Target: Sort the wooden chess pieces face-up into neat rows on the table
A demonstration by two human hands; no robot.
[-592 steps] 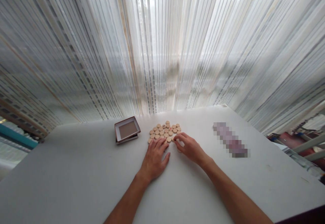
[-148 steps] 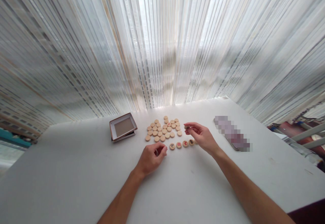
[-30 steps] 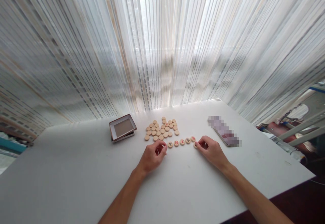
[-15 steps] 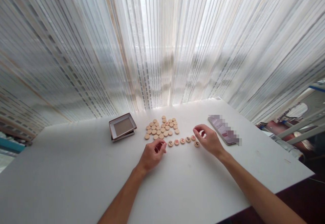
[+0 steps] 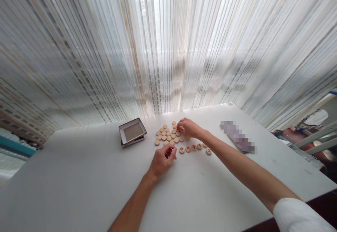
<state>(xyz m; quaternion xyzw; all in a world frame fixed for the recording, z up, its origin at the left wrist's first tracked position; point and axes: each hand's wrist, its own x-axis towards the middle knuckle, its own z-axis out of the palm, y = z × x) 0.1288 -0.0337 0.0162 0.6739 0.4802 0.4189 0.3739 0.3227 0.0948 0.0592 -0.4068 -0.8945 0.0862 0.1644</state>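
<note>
My right hand (image 5: 188,128) reaches over the far right side of a pile of round wooden Chinese chess pieces (image 5: 163,133). Its fingers are pinched down on one piece there, mostly hidden beneath them. Closer to me, a short row of face-up pieces with red and black characters (image 5: 194,147) lies on the white table (image 5: 86,176). My left hand (image 5: 163,159) rests at the row's left end, fingers curled and thumb against them; what they hold, if anything, is hidden. My right forearm covers part of the row's right end, where a black-marked piece (image 5: 209,151) lies slightly nearer me.
An open shallow box (image 5: 132,131) sits on its other half left of the pile. On the right lies a flat, blurred-out purplish object (image 5: 237,137). A sheer striped curtain (image 5: 168,49) hangs along the table's far edge.
My right hand has moved left and away from me, from the row's right end to the pile. My left hand stays by the row. The whole view has shifted slightly.
</note>
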